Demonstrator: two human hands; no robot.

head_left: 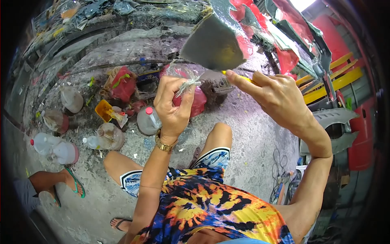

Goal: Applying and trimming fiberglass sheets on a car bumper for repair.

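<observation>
My left hand (172,101), with a gold-coloured watch on its wrist, is closed on a small bundle of whitish frayed fibre strands (189,84). My right hand (270,91) grips a slim yellow tool (247,79), its index finger stretched along it toward the tip. Most of that tool is hidden by the fingers, so its exact kind does not show. Just beyond both hands stands a dark grey panel (213,42) with rough, fibrous edges. The yellow tip is close to the panel's lower edge; whether they touch, I cannot tell.
Plastic jugs (148,120) and several bottles stand on the stained floor (243,150) at the left. Near them are a yellow container (104,110) and red plastic bags (122,84). Another person's sandalled foot (75,183) is at the far left. Cables (279,166) lie at the right.
</observation>
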